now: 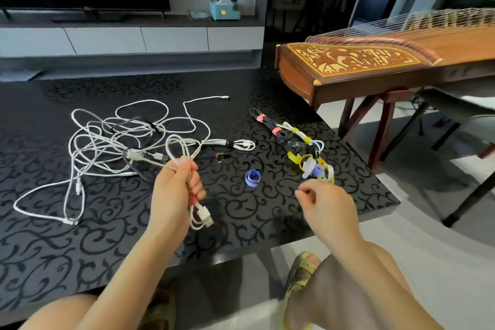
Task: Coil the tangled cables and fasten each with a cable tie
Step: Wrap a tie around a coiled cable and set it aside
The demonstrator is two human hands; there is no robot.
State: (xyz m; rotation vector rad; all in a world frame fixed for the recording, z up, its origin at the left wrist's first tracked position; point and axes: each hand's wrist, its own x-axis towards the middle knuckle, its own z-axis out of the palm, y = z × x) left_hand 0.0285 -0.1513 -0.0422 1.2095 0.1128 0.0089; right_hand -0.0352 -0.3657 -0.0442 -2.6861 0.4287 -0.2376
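No legible words, brand names, numbers or signs appear anywhere in the frame. At upper right, the gold inlaid panel (351, 57) on the head of a wooden zither (375, 82) carries ornate figures that cannot be read as characters. At upper centre, a yellow sticker (222, 11) on a teal box (232, 15) is too small to make out.

Black table (80, 249), glossy, grey scroll pattern. Left half: loose tangle (107, 139) of white cables, with a dark cable (214, 156) at its right edge. Middle: blue tie (253, 177), curled, lying alone. Right: dark bundle (269, 126) bound with pink ties (261, 117), touching a white bundle (301, 135) bound with yellow ties (294, 130). Heap of loose ties (317, 166) just beside.
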